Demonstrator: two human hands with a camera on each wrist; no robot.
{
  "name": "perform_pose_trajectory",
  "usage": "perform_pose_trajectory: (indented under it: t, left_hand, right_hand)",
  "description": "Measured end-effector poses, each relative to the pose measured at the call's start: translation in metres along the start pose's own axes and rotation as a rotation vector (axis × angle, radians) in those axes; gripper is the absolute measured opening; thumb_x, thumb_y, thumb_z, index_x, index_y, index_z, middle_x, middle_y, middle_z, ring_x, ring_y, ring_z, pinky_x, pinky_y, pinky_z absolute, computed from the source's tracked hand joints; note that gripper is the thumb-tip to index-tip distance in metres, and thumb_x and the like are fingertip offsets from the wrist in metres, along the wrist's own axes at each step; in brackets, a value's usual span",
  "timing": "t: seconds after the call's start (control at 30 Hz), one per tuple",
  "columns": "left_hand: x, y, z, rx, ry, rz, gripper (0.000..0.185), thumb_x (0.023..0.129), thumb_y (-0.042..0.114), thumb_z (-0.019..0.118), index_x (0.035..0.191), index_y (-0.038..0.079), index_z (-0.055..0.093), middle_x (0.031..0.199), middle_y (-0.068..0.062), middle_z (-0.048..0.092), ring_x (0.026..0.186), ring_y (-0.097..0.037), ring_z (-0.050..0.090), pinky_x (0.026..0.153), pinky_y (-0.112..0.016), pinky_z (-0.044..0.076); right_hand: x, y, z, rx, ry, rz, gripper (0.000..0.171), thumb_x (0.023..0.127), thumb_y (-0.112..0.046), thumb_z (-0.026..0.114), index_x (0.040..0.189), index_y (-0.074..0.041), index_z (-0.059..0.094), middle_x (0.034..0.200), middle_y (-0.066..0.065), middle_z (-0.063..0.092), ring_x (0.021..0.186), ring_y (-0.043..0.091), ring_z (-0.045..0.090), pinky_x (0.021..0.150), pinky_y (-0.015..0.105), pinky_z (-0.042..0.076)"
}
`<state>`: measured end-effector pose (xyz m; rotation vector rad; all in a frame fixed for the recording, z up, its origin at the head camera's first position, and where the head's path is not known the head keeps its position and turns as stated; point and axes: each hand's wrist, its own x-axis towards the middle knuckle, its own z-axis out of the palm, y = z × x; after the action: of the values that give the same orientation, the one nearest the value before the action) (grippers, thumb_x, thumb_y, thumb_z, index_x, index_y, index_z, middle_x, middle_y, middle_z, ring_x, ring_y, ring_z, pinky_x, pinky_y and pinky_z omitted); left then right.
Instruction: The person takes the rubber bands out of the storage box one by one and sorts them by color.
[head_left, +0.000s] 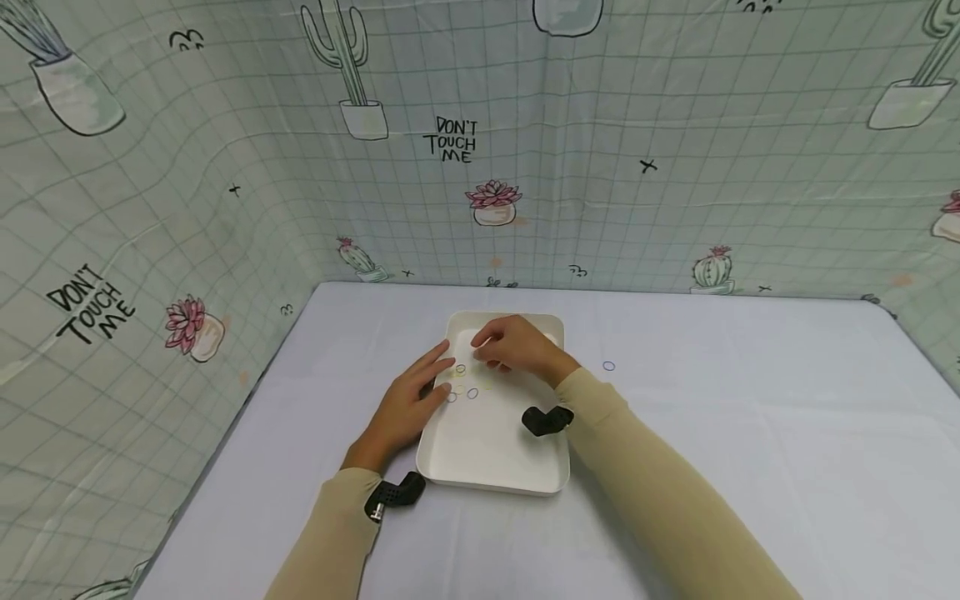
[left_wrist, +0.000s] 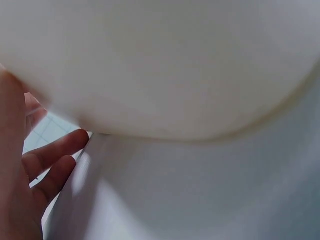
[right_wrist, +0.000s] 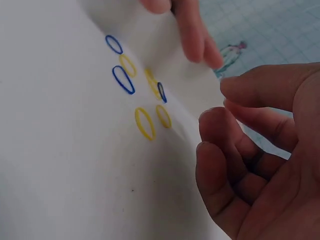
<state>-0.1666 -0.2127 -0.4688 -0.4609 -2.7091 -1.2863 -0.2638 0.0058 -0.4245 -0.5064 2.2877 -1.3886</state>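
A white tray (head_left: 491,467) lies on the pale table (head_left: 750,433). Several small blue and yellow rubber bands (right_wrist: 134,85) lie loose in its far-left part. My left hand (head_left: 438,375) rests flat against the tray's left rim, fingers straight and reaching over the edge near the bands. In the left wrist view that left hand (left_wrist: 55,160) sits beside the tray's outer wall (left_wrist: 165,65). My right hand (head_left: 487,350) hovers over the tray's far end. Its fingers (right_wrist: 225,145) are loosely curled with a small gap to the thumb, and nothing shows between them.
One blue rubber band (head_left: 608,366) lies alone on the table to the right of the tray. A curtain printed with cacti (head_left: 480,150) walls in the table at the back and left. Black wrist camera mounts (head_left: 546,420) sit on both sleeves.
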Motion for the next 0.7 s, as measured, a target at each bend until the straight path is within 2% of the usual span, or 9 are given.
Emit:
perform_pose_trajectory:
  t: [0.07, 0.27, 0.4, 0.57, 0.7]
  left_hand:
    - [0.000, 0.001, 0.001, -0.012, 0.004, 0.007, 0.045, 0.101, 0.018, 0.060, 0.143, 0.006, 0.056, 0.160, 0.008, 0.035, 0.147, -0.016, 0.030, 0.117, -0.045, 0.028]
    - [-0.002, 0.001, 0.004, -0.033, -0.004, 0.002, 0.045, 0.101, 0.018, 0.059, 0.144, 0.005, 0.055, 0.159, 0.008, 0.036, 0.146, -0.014, 0.030, 0.117, -0.044, 0.028]
    - [0.000, 0.001, 0.004, -0.029, -0.003, 0.013, 0.045, 0.101, 0.018, 0.059, 0.144, 0.006, 0.055, 0.159, 0.008, 0.036, 0.146, -0.014, 0.031, 0.117, -0.044, 0.029]
    - [0.001, 0.001, 0.001, -0.013, 0.014, 0.017, 0.043, 0.101, 0.018, 0.060, 0.143, 0.007, 0.057, 0.158, 0.010, 0.037, 0.145, -0.015, 0.032, 0.116, -0.043, 0.030]
    - [0.001, 0.000, -0.001, -0.018, 0.014, 0.023, 0.043, 0.101, 0.017, 0.059, 0.143, 0.006, 0.057, 0.158, 0.008, 0.038, 0.146, -0.016, 0.032, 0.116, -0.043, 0.030]
  right_hand:
    - [0.003, 0.000, 0.003, -0.037, -0.018, -0.005, 0.024, 0.090, -0.018, 0.071, 0.110, -0.005, 0.073, 0.086, 0.009, 0.069, 0.077, 0.019, 0.064, 0.068, 0.030, 0.055]
    - [0.009, 0.004, 0.010, -0.032, -0.009, 0.006, 0.020, 0.090, -0.017, 0.070, 0.107, -0.008, 0.075, 0.082, 0.007, 0.068, 0.071, 0.017, 0.062, 0.064, 0.027, 0.053]
    - [0.013, 0.006, 0.013, -0.052, -0.015, -0.028, 0.019, 0.090, -0.015, 0.068, 0.106, -0.008, 0.075, 0.077, 0.006, 0.067, 0.067, 0.015, 0.059, 0.062, 0.025, 0.050]
    - [0.019, 0.006, 0.016, -0.145, -0.048, -0.077, 0.020, 0.088, -0.013, 0.067, 0.106, -0.009, 0.075, 0.072, 0.003, 0.065, 0.063, 0.012, 0.055, 0.060, 0.024, 0.045]
    - [0.021, 0.005, 0.021, -0.217, -0.067, -0.082, 0.017, 0.090, -0.015, 0.068, 0.105, -0.011, 0.076, 0.078, 0.002, 0.065, 0.068, 0.013, 0.055, 0.061, 0.025, 0.045]
